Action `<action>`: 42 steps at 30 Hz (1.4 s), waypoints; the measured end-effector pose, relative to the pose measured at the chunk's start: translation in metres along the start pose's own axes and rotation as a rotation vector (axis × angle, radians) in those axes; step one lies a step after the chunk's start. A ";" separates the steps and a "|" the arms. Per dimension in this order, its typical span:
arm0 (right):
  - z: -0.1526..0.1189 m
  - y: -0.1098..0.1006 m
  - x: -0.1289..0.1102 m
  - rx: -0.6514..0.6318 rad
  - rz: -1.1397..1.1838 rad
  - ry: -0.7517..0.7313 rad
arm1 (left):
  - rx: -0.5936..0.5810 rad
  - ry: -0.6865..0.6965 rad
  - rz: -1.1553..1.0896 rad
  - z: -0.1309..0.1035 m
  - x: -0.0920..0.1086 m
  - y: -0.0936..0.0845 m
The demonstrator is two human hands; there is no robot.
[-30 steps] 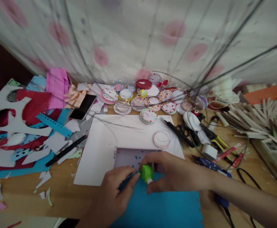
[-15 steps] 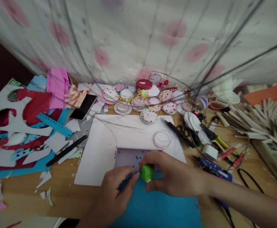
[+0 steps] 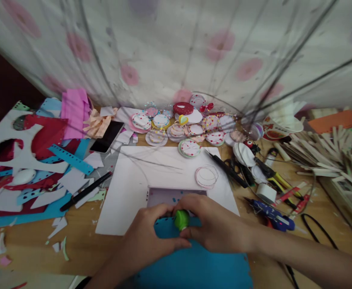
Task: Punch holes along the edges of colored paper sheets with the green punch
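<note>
My right hand (image 3: pixel 207 220) is closed round a small green craft hole punch (image 3: pixel 181 220) at the far edge of a blue sheet (image 3: pixel 194 265). A row of small holes shows along that edge. My left hand (image 3: pixel 150 230) holds the sheet just left of the punch, its fingers curved over the far edge. Its thumb stretches across the sheet to meet my right thumb. Beyond the hands lies a white board (image 3: pixel 118 192) with a lilac rectangular recess (image 3: pixel 160 196), where small blue punched bits lie. My fingers hide part of the recess.
Decorated paper discs (image 3: pixel 156 136) crowd the back. Paper scraps (image 3: pixel 49 196), a black pen (image 3: pixel 87 190) and a phone (image 3: pixel 107 137) lie left. To the right are a craft knife (image 3: pixel 227 168), pliers (image 3: pixel 280 182), a blue glue gun (image 3: pixel 271 214) and wooden sticks (image 3: pixel 335 156).
The punch has shifted slightly left along the sheet's edge. My left hand has changed from a pinch on the sheet to a wider hold, its thumb reaching right.
</note>
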State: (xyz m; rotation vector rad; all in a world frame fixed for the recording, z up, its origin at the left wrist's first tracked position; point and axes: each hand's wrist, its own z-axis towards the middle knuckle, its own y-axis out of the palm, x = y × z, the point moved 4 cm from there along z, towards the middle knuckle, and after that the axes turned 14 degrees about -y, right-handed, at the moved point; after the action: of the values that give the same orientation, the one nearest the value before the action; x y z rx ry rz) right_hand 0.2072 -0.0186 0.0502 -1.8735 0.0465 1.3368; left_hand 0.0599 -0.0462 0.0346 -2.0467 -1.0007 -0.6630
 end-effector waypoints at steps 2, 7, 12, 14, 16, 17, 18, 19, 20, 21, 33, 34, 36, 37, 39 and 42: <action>0.000 0.003 0.001 0.012 0.006 -0.002 | 0.040 -0.014 0.025 -0.001 -0.003 0.001; 0.004 0.002 -0.003 0.027 0.021 -0.015 | 0.100 -0.005 -0.019 0.000 -0.011 0.002; 0.005 -0.010 -0.001 0.037 0.008 -0.054 | 0.028 -0.025 -0.174 0.005 -0.012 -0.005; 0.002 -0.015 0.000 0.041 0.014 -0.087 | 0.003 0.002 -0.195 0.004 -0.012 -0.009; -0.002 -0.019 0.001 0.028 0.025 -0.108 | 0.019 0.015 -0.158 0.002 -0.013 -0.011; -0.003 -0.020 0.002 0.016 0.030 -0.108 | 0.028 0.016 -0.132 0.001 -0.014 -0.012; -0.005 -0.020 0.002 0.003 0.041 -0.103 | 0.034 0.017 -0.109 0.000 -0.015 -0.012; -0.006 -0.020 0.002 -0.007 0.062 -0.093 | 0.039 0.018 -0.090 -0.001 -0.016 -0.012; -0.007 -0.019 0.003 -0.009 0.094 -0.077 | 0.047 0.018 -0.074 -0.002 -0.017 -0.013; -0.008 -0.018 0.004 -0.004 0.136 -0.060 | 0.056 0.018 -0.057 -0.004 -0.019 -0.013; -0.004 -0.004 0.027 0.195 0.794 0.159 | 0.097 -0.027 0.045 -0.012 -0.030 -0.019; -0.004 -0.004 0.028 0.214 0.843 0.178 | 0.093 -0.021 0.044 -0.012 -0.030 -0.018; -0.006 -0.002 0.031 0.226 0.896 0.227 | 0.084 -0.010 0.033 -0.011 -0.030 -0.016; -0.007 -0.001 0.034 0.233 0.892 0.259 | 0.084 -0.005 0.028 -0.011 -0.031 -0.015; -0.009 0.001 0.038 0.250 0.850 0.318 | 0.097 0.001 0.023 -0.011 -0.032 -0.015; -0.008 -0.002 0.038 0.246 0.783 0.291 | 0.104 0.008 0.015 -0.012 -0.032 -0.015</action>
State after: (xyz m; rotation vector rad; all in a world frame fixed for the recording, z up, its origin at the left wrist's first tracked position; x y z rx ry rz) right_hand 0.2310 -0.0074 0.0220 -1.8832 1.1391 1.4357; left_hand 0.0282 -0.0627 0.0252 -1.9575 -0.9937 -0.5980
